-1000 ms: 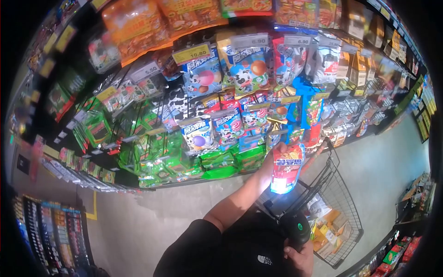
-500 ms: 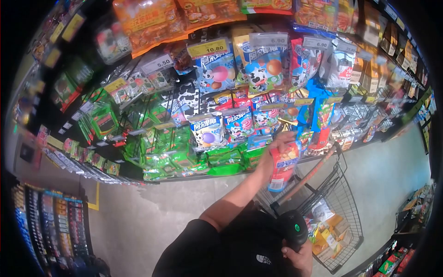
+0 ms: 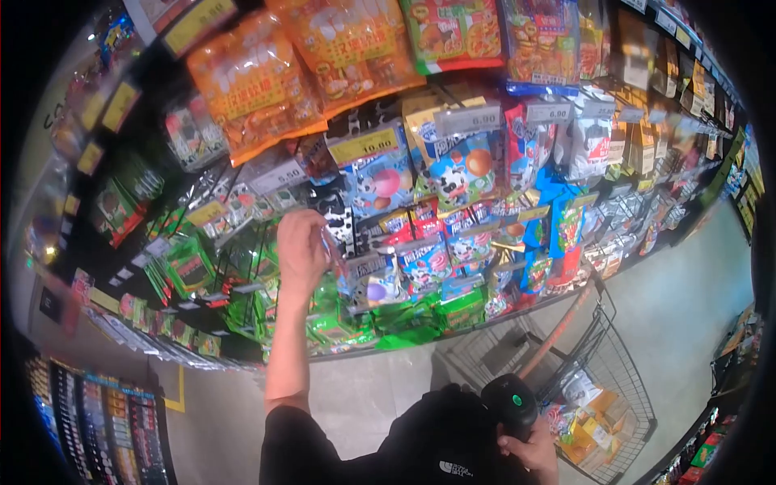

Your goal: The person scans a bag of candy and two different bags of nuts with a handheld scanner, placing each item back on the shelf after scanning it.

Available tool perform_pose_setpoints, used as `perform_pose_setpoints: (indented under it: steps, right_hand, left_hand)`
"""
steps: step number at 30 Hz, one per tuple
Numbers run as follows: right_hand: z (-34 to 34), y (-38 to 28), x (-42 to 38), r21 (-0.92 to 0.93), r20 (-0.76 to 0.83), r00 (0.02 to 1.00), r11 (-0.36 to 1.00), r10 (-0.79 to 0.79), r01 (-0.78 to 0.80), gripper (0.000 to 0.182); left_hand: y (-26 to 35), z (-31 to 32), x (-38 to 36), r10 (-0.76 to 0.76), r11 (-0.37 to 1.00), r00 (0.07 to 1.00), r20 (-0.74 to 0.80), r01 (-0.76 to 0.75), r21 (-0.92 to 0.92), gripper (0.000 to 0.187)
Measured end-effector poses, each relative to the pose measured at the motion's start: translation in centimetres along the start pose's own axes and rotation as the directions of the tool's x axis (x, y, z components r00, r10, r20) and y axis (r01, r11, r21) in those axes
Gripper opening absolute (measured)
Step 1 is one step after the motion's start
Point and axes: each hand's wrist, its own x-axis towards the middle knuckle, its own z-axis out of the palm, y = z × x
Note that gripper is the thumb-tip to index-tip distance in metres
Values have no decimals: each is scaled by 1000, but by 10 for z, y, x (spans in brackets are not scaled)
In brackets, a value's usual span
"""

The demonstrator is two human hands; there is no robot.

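My left hand (image 3: 303,252) is raised to the hanging candy display with its fingers pinched together. They close on the edge of a bluish candy bag (image 3: 337,265), mostly hidden behind the fingers and seen edge-on. Right of it hang cow-print candy bags (image 3: 380,281) and pink-swirl candy bags (image 3: 422,263). My right hand (image 3: 529,449), low in front of my body, grips a black barcode scanner (image 3: 511,402) with a green light on its top.
A wire shopping cart (image 3: 638,388) stands at the right, holding several packages (image 3: 598,432). Orange candy bags (image 3: 259,89) hang above. Green packets (image 3: 416,323) fill the lower shelf edge. Price tags (image 3: 364,145) stick out from the hooks. Another stocked shelf (image 3: 109,420) is at lower left.
My left hand has moved left, from a red candy bag near the cart to the bluish bag on the display. The red bag is out of my hand. The right hand keeps the scanner.
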Motion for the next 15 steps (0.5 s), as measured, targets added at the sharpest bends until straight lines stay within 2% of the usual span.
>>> perform_pose_setpoints:
  steps: [2,4,6,7,8,10,11,12,15]
  right_hand:
    - [6,-3,11,-8,-1,1000,1000,13,-13,20]
    - [12,1,19,93,2,1000,996,11,-11,27]
    - [15,6,24,96,-19,1000,995,17,-15,29]
    - [16,9,26,100,-33,999,994,38,-34,31]
    - [17,12,29,99,-38,999,995,34,-30,31]
    - [19,13,33,101,-41,999,995,15,-10,31]
    - [20,12,33,96,-47,999,995,16,-11,31]
    - [25,7,34,101,-86,995,994,39,-30,30]
    - [29,7,37,59,-151,987,997,52,-43,27]
  left_hand:
    - [-30,3,0,-82,997,997,-13,82,-3,13]
    - [-66,12,-4,-190,981,981,-36,188,-53,11]
    - [-99,24,-8,-260,964,961,-90,264,36,13]
    - [-110,28,-4,-303,953,948,-94,299,-49,17]
    - [-119,36,-2,-300,954,949,-95,296,-55,17]
    - [-126,49,8,-545,789,831,-117,460,-408,18]
    - [-133,54,7,-596,757,797,-95,519,-398,23]
    - [-141,58,9,-599,752,796,-92,520,-406,23]
    - [-160,65,10,-484,870,860,-162,453,-193,30]
